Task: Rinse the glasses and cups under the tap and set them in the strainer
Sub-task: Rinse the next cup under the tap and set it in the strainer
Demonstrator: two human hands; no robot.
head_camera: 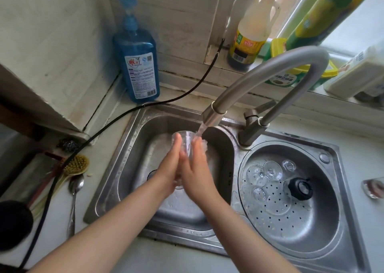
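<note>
- Pressing a clear glass (pixel 188 141) between two flat palms over the left sink basin (pixel 133 154): left hand (pixel 169 164) and right hand (pixel 196 168), fingers straight, not curled.
- Lying beside the basin: one spoon (pixel 75 191), one brush (pixel 75 165), one black cable (pixel 99 133) running across the counter.
- Draining in the round strainer (pixel 311 237) at right: four rinsed glasses (pixel 272 170), one black stopper (pixel 300 188).
- Pouring from the tap (pixel 270 71), water striking the glass rim and right fingertips.
- Standing behind: one blue soap bottle (pixel 138 60), one sauce bottle (pixel 252 33).
</note>
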